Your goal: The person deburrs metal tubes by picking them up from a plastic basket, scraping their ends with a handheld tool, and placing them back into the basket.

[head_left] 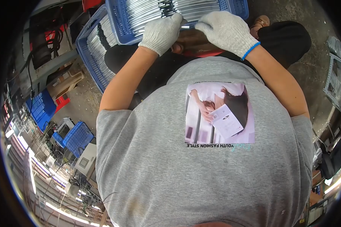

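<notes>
Both my hands wear white knitted gloves and are at the near edge of a blue plastic crate (123,28). Rows of thin silvery rods (140,13) fill the crate, with small black pieces (166,7) along their middle. My left hand (161,33) has its fingers pressed together over the crate's near side. A short, shiny rod end (185,27) shows between the hands, beside its fingertips. My right hand (228,32), with a blue cuff, is curled at the crate's near right side; whatever its fingers hold is hidden.
A second blue crate (88,32) with similar rods stands at the left, partly under the first. My bent legs (288,38) flank the crate. Farther left are blue crates (78,139) and a metal frame; a metal rack (335,83) stands at the right.
</notes>
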`<move>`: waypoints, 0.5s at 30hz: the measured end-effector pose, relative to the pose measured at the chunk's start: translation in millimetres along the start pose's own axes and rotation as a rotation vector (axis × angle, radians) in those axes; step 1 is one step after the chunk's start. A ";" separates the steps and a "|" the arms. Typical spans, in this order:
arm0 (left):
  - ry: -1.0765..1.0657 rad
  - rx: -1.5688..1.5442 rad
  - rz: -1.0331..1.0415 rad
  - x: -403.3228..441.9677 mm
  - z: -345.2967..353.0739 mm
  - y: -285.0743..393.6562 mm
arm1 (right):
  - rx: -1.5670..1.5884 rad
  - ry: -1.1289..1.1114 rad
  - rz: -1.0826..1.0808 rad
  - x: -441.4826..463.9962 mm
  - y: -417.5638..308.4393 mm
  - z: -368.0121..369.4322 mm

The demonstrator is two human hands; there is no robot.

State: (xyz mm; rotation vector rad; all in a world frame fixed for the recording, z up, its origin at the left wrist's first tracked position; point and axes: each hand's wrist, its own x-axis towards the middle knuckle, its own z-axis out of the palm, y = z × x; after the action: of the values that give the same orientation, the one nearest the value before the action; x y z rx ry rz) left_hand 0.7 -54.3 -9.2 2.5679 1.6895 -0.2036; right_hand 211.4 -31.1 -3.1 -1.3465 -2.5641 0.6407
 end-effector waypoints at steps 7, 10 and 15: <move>-0.017 0.000 -0.066 -0.6 9.4 -1.7 | 0.148 -0.091 0.084 -2.5 -15.3 -5.3; 0.003 -0.012 -0.094 -2.1 13.9 -3.6 | 0.195 -0.056 0.113 -0.9 -14.1 -4.0; 0.032 -0.071 -0.196 0.0 27.1 -25.5 | 0.263 0.004 0.157 -5.1 1.1 3.0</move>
State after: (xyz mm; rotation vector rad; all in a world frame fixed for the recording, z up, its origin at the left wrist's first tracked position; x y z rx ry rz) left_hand -24.8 -47.5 -35.5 2.3674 1.9231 -0.1094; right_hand 214.1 -35.5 -6.0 -1.4621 -2.2864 0.9630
